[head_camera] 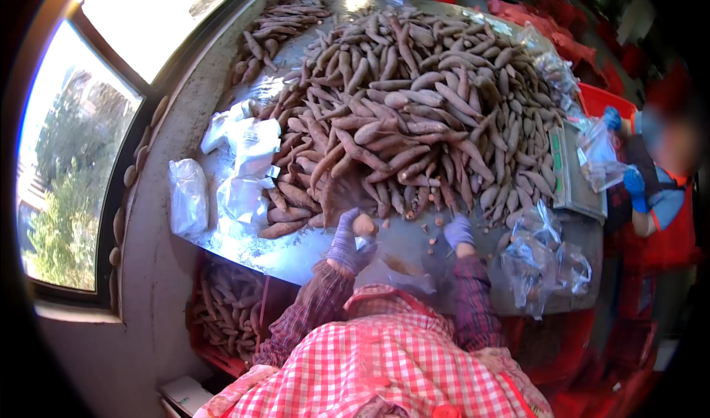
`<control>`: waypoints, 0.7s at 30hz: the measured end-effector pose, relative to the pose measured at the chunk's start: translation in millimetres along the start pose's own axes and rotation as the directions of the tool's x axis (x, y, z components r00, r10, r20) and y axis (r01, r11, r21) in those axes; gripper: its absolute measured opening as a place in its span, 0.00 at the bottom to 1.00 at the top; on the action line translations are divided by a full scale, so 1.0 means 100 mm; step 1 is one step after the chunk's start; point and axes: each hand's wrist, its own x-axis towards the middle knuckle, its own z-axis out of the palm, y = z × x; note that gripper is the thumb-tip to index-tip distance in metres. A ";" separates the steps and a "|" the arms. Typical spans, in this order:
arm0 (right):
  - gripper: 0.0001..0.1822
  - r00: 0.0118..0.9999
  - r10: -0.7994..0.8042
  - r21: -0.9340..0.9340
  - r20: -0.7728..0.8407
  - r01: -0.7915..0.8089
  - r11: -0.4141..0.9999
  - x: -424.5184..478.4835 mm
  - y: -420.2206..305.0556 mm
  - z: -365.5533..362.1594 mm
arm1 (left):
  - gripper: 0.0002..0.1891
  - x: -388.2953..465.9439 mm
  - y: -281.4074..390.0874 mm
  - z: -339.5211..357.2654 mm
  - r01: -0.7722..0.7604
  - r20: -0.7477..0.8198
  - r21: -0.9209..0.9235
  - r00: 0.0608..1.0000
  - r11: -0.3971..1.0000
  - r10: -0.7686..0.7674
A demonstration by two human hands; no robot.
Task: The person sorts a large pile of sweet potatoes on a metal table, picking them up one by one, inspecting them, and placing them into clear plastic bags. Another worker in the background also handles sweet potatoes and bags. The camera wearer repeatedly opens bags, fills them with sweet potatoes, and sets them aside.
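Observation:
A large heap of sweet potatoes (pixel 388 118) covers much of a metal table (pixel 299 262). My left hand (pixel 349 243), in a purple glove, is closed around a sweet potato with a pale cut end (pixel 364 225), near the table's front edge. To its right, my right hand (pixel 459 232), also gloved in purple, rests at the front of the heap; its fingers are partly hidden, and I cannot tell what it holds. Small cut ends (pixel 432 241) lie between the hands. A clear plastic bag (pixel 396 274) lies just in front of my checked apron.
White plastic bags (pixel 244 163) lie at the left, beside a window wall. Filled clear bags (pixel 535 257) and a scale (pixel 577 168) are at the right. A co-worker in blue gloves holds a bag (pixel 599 151) there. A red crate of sweet potatoes (pixel 230 307) stands below left.

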 end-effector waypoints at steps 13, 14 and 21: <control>0.22 0.905 -0.189 0.734 0.381 -0.172 0.658 -0.65 -1.36 -0.52 | 0.35 0.08 -0.18 -0.21 -0.574 0.527 0.818 0.774 0.036 0.350; 0.22 0.868 -0.088 0.717 0.490 -0.344 0.606 -0.67 -1.33 -0.68 | 0.38 -0.08 -0.11 -0.10 -0.558 0.588 0.808 0.783 -0.190 0.202; 0.26 0.788 -0.459 0.574 0.411 0.168 0.801 -0.88 -1.07 -0.80 | 0.10 -0.23 0.12 -0.29 -0.330 0.296 0.943 0.888 0.039 0.351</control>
